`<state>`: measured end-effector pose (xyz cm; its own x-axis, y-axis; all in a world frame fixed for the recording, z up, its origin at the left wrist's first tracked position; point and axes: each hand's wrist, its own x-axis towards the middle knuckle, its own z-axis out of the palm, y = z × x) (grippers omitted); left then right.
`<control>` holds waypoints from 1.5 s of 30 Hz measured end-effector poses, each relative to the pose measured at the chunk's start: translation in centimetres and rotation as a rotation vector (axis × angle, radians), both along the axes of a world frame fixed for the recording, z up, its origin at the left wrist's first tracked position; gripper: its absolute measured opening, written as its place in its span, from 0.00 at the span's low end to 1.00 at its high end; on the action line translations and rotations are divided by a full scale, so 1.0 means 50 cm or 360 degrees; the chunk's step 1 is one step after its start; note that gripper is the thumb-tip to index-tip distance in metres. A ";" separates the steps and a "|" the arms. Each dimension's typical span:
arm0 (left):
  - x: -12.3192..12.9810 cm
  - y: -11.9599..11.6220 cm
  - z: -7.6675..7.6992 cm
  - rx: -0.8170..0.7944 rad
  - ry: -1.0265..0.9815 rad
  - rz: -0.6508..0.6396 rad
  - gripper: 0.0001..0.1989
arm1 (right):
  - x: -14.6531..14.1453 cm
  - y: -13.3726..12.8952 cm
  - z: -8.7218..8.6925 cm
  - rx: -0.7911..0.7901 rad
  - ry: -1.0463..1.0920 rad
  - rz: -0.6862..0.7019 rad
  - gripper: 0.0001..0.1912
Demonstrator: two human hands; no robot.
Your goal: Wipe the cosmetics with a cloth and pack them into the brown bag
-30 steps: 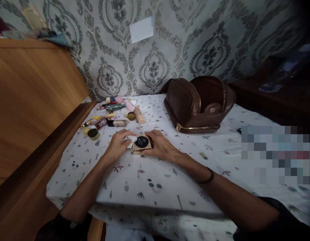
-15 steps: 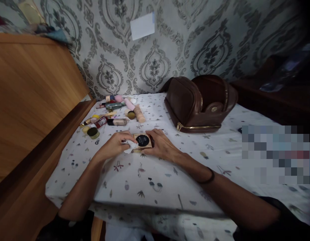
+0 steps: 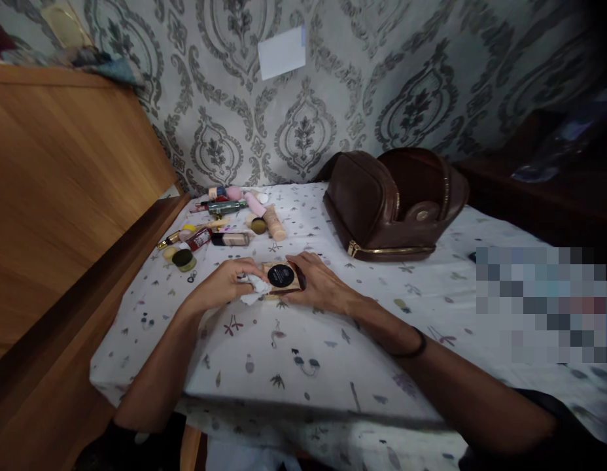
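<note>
Between my hands, low over the patterned cloth, is a small box-shaped makeup compact (image 3: 280,275) with a round black label facing up. My right hand (image 3: 316,281) grips its right end, thumb at the near edge and fingers at the far edge. My left hand (image 3: 232,280) is closed on a crumpled white tissue (image 3: 256,288), which lies against the compact's left end. Parts of the tissue are hidden by the fingers. A dark band circles my right wrist.
Cosmetics lie at the back left, among them a foundation bottle (image 3: 230,239), a beige tube (image 3: 275,224) and a dark-lidded jar (image 3: 184,260). An unzipped brown leather bag (image 3: 377,203) stands at the back right. A wooden panel (image 3: 72,150) borders the left side.
The compact has tilted slightly, so its label shows more squarely. My left hand with the tissue stays at its left end. The whole view has shifted a little.
</note>
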<state>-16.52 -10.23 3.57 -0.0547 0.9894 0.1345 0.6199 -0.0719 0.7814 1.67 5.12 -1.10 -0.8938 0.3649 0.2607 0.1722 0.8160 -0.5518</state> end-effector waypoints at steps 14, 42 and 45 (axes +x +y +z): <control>-0.007 0.043 -0.050 0.0240 0.0071 0.0537 0.13 | 0.001 0.025 -0.025 -0.0310 0.0056 0.0062 0.60; 0.094 0.114 0.012 0.0128 0.0428 -0.0201 0.21 | 0.002 0.021 -0.013 -0.0419 0.0107 0.0057 0.69; 0.097 0.105 0.016 0.0120 0.0411 -0.0326 0.22 | 0.000 0.024 -0.015 -0.0415 0.0122 0.0108 0.70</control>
